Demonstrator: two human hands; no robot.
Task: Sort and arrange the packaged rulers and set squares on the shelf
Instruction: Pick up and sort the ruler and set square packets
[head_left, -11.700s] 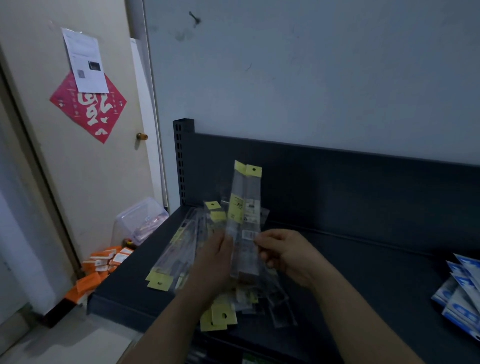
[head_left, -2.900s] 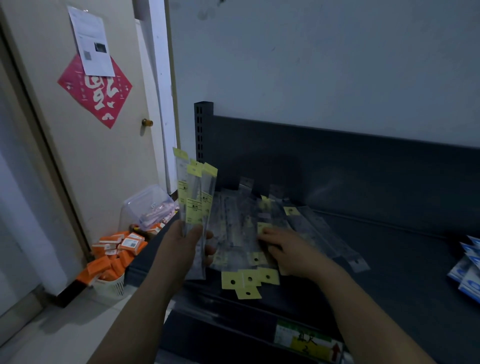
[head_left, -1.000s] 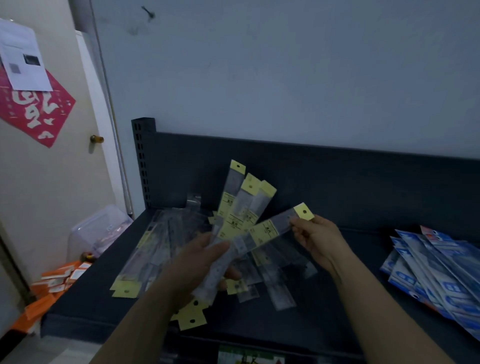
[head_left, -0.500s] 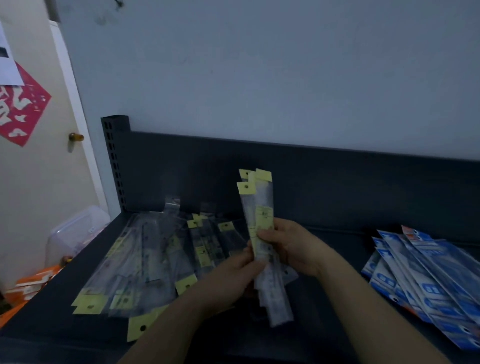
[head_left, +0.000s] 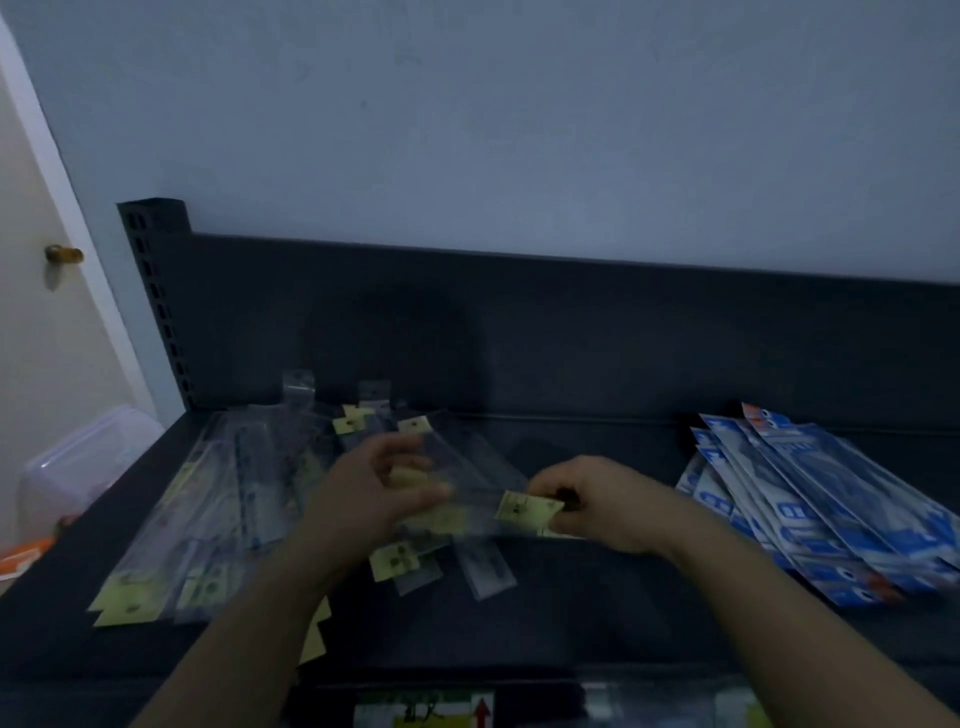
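Clear packaged rulers with yellow header tags (head_left: 208, 519) lie spread over the left half of the dark shelf (head_left: 597, 623). Between my hands a small bundle of ruler packs (head_left: 478, 512) lies roughly level, low over the shelf and blurred. My right hand (head_left: 608, 504) pinches its yellow-tagged end. My left hand (head_left: 374, 493) is at the other end with fingers curled around the packs. Blue-and-white packaged set squares (head_left: 831, 509) are fanned out on the right of the shelf.
The shelf's dark back panel (head_left: 571, 338) and a perforated upright post (head_left: 156, 301) stand behind the packs. A clear plastic box (head_left: 78, 467) and orange packets (head_left: 21, 561) lie on the floor at left. A door with a brass knob (head_left: 62, 254) is at far left.
The bundle was held upright in both hands half a second ago; now it is turned level and lowered towards the shelf. The view has shifted right, showing more of the blue packs.
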